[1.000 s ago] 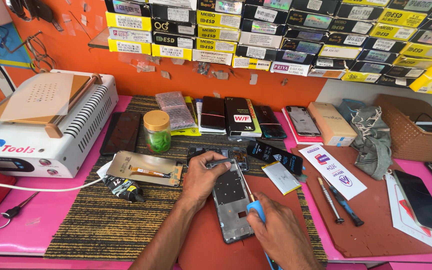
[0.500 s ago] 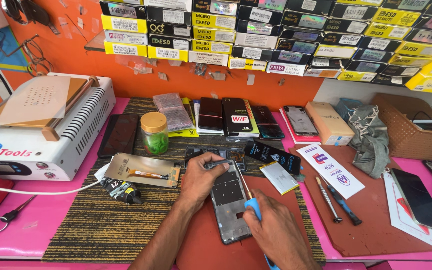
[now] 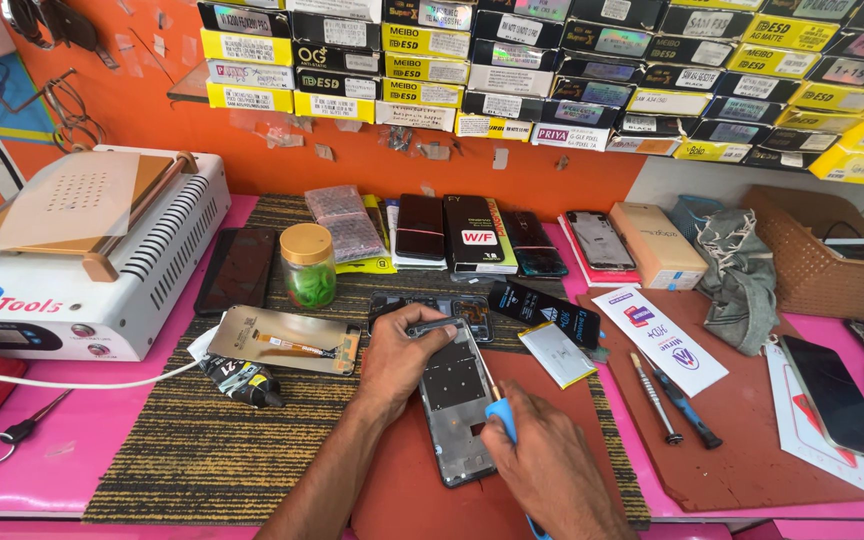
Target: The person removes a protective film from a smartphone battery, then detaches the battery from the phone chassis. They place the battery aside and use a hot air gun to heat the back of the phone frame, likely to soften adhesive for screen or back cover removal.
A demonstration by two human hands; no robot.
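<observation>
Left hand [image 3: 402,355] grips the top end of the phone frame [image 3: 455,400], thumb and fingers clamped on it, pinning it flat on the red mat [image 3: 402,490] near the front edge of the surface [image 3: 102,450], about mid-width. Right hand [image 3: 542,460] clenched around a blue-handled screwdriver [image 3: 500,415], tip touching the frame's right edge.

Just left of the left hand: detached screen [image 3: 287,340] face down, glue tube [image 3: 237,380] at its front corner. Green jar [image 3: 308,265] behind the screen. White heating machine [image 3: 82,250] at the left edge. Row of phones [image 3: 477,235] along the back edge. Battery [image 3: 557,352] just right of the frame. Two more screwdrivers [image 3: 677,400] on the brown mat [image 3: 752,460] to the right. Grey cloth [image 3: 737,275] and basket [image 3: 822,260] at back right.
</observation>
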